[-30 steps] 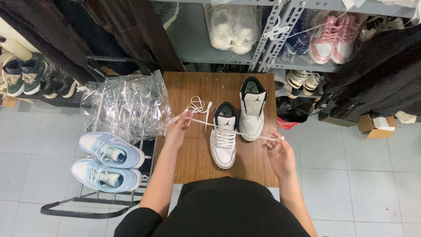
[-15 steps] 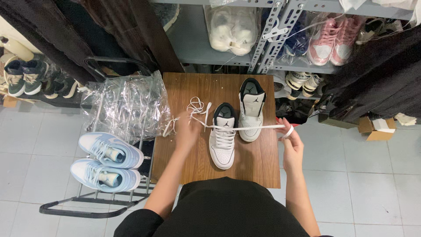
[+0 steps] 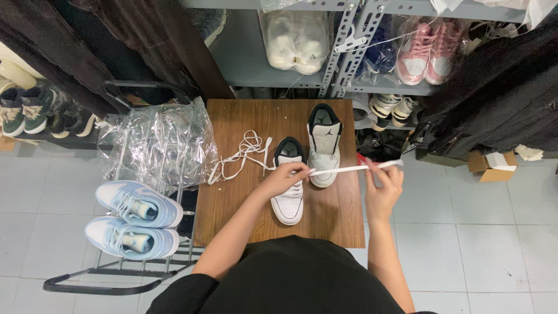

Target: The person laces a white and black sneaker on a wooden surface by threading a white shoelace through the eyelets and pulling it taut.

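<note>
at frame centre the left hand (image 3: 285,177) and right hand (image 3: 382,179) pinch a white lace (image 3: 343,170) taut over the nearer white sneaker (image 3: 289,180) on the wooden desk (image 3: 232,197); a second sneaker (image 3: 324,143) stands just beside.

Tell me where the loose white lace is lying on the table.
In the head view the loose white lace lies coiled on the left part of the wooden table, left of the nearer white sneaker and right of the clear plastic wrapping.

Pale tiled floor (image 3: 465,244), grey metal shelving (image 3: 244,52) behind.
</note>
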